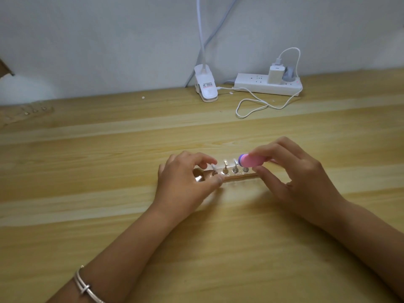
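Observation:
A clear holder strip with several small metal bits standing in it lies on the wooden table, mid-frame. My left hand rests at the holder's left end and pinches a small white bit between thumb and forefinger. My right hand holds a pink tool with a purple tip just above the holder's right end, the tip pointing left toward the bits. The holder's left end is partly hidden under my left fingers.
A white clip lamp and a white power strip with a plugged-in charger sit at the table's back edge by the wall. A white cable loops on the table in front of them. A silver bangle circles my left wrist.

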Available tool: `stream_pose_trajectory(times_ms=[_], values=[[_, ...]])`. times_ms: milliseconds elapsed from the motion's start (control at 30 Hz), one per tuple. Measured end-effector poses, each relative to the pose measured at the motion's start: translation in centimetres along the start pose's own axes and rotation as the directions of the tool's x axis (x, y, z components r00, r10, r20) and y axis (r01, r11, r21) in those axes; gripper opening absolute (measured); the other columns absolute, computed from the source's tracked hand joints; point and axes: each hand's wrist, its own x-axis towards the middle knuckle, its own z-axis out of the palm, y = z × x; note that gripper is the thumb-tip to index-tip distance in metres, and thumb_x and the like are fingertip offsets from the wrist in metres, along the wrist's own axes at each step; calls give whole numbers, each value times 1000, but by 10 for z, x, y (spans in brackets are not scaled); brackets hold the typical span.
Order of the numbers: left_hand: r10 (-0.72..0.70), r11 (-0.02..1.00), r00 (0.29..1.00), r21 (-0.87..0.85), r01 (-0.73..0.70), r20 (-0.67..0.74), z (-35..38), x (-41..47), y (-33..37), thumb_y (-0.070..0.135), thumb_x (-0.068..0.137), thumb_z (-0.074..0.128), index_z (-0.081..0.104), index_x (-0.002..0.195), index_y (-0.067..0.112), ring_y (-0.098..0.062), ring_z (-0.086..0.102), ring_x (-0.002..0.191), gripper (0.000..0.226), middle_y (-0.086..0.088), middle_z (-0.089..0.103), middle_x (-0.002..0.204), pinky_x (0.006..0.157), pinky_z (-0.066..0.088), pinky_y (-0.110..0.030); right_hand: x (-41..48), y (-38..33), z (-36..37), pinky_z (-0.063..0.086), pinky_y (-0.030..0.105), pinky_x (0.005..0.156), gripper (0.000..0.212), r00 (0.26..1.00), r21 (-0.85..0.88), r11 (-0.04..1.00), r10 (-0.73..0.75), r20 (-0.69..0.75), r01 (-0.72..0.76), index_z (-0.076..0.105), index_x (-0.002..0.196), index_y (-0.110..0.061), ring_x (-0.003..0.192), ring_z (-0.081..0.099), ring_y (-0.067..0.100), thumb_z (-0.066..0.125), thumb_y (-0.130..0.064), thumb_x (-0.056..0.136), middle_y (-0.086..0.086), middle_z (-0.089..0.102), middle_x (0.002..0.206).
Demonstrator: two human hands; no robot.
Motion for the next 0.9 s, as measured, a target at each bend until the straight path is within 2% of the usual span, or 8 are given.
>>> stream_pose_trajectory(times_ms=[100,267,367,500,600,733,800,900], values=[[50,989,999,138,-52,16,-1,1,0,48,75,72,69,89,42,-8,46,96,15,18,56,86,78,19,-25,0,1,0,57,44,81,22,1000,-7,1000,-15,10,15,71,109,-7,90,64,19,71,4,90,2,63,98],[42,976,997,209,-55,63,-15,2,-8,49,74,70,63,84,47,-7,43,96,12,21,54,86,76,16,-24,0,0,-4,56,38,85,24,1000,9,1000,-21,-8,21,71,112,-10,94,62,8,70,2,92,-7,59,101],[69,979,996,186,-79,58,-13,1,-7,56,67,62,58,83,52,-5,41,95,16,23,53,88,76,16,-23,0,-1,-3,57,40,84,23,1000,-9,1000,-14,-11,14,71,111,-9,93,62,13,71,3,91,-4,61,100],[114,989,993,102,-110,-32,-6,3,-4,41,73,78,65,75,47,-8,45,93,14,19,55,84,76,17,-22,0,-2,0,52,36,81,25,1000,-45,999,-17,19,18,72,109,-8,88,63,19,73,6,88,3,64,97],[241,958,967,180,-222,-87,-6,2,-3,37,73,76,73,76,39,-11,45,88,4,16,55,82,75,17,-25,0,-3,1,51,33,82,25,999,-52,998,-24,24,26,71,108,-7,88,61,17,73,7,88,4,64,96],[476,830,873,385,-404,-110,-5,-2,4,26,70,77,76,71,28,-19,49,82,2,9,64,85,75,19,-28,0,-3,1,51,34,82,22,999,-48,998,-32,23,33,71,108,-5,88,61,19,71,5,89,5,64,95],[520,820,840,365,-440,-156,-6,-5,7,21,70,79,76,70,25,-18,49,82,5,10,67,87,76,22,-28,0,-3,1,54,39,82,22,1000,-45,999,-25,11,26,71,111,-4,89,63,20,69,4,90,5,64,98],[472,881,852,172,-442,-226,-8,-14,18,16,68,78,75,71,23,-15,56,78,8,16,71,86,77,31,-30,0,-2,-2,57,40,85,28,999,-42,999,16,-40,-18,69,116,-2,92,64,19,70,6,89,5,65,102]])
